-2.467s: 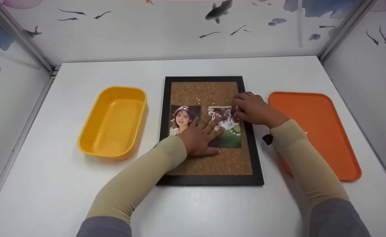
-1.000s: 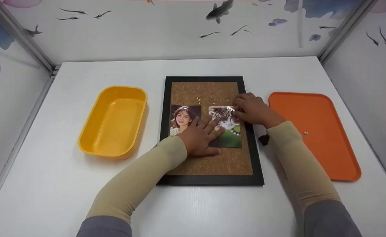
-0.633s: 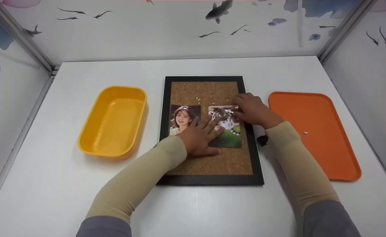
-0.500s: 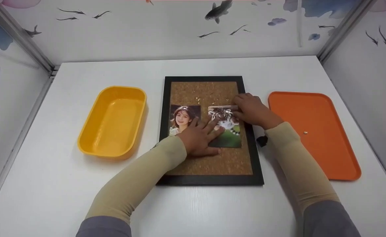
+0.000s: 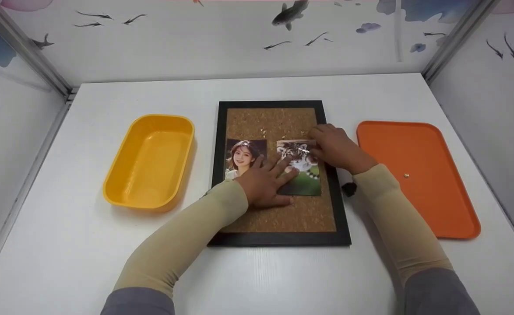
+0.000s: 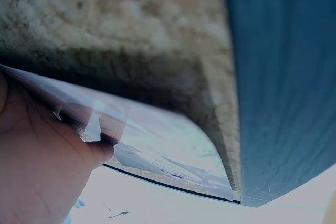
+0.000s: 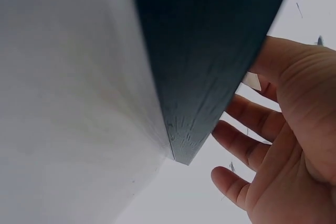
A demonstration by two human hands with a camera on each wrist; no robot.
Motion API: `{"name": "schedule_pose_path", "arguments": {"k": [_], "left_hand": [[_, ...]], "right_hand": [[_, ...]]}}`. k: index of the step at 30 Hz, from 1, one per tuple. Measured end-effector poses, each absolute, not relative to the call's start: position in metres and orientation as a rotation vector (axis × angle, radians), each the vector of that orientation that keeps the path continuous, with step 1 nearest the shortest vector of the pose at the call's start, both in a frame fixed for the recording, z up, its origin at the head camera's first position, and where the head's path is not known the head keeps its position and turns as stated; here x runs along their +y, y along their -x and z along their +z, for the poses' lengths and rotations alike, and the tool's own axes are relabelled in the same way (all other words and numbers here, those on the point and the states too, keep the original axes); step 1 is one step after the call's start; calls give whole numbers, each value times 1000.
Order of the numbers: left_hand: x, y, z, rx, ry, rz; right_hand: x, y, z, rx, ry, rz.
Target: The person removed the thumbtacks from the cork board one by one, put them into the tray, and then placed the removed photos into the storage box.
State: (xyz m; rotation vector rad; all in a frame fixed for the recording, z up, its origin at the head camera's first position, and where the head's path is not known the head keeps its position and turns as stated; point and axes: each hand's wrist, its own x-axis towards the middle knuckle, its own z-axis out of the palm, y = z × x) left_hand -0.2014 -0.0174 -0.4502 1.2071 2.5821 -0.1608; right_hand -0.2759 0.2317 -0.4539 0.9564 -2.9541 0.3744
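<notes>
A cork board (image 5: pixel 270 221) in a black frame lies in the middle of the table. On it are two photos side by side: a portrait photo (image 5: pixel 241 157) at left and a tiger cub photo (image 5: pixel 303 186) at right. My left hand (image 5: pixel 263 183) rests flat with fingers spread across both photos. In the left wrist view, a photo (image 6: pixel 173 140) curves up off the cork. My right hand (image 5: pixel 338 146) grips the tiger photo's upper right corner, thumb and fingers curled there. In the right wrist view, a pale corner shows between the fingers and the frame (image 7: pixel 194 77); the fingertips are partly hidden.
A deep yellow tub (image 5: pixel 152 164) stands at the left. To the right lies a flat orange tray (image 5: pixel 432 183), partly under the right forearm, with one small shiny gold tack-like piece (image 5: pixel 406 175) on it. White printed walls close off the back and sides.
The right forearm has shifted slightly left, uncovering the small shiny piece on the tray. Glare on the tiger photo has changed near the right fingers. The left hand has stayed in place.
</notes>
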Motion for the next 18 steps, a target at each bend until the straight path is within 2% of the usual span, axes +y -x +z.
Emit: {"name": "schedule_pose_path", "arguments": {"k": [8,18], "left_hand": [[-18,203,-453,2586,-1219,-173],[-18,204,-454,2575,-1212,-165]], "right_hand": [[231,274,-452,-2917,-973,510],[230,267,-444,-3076,-811,868]]}}
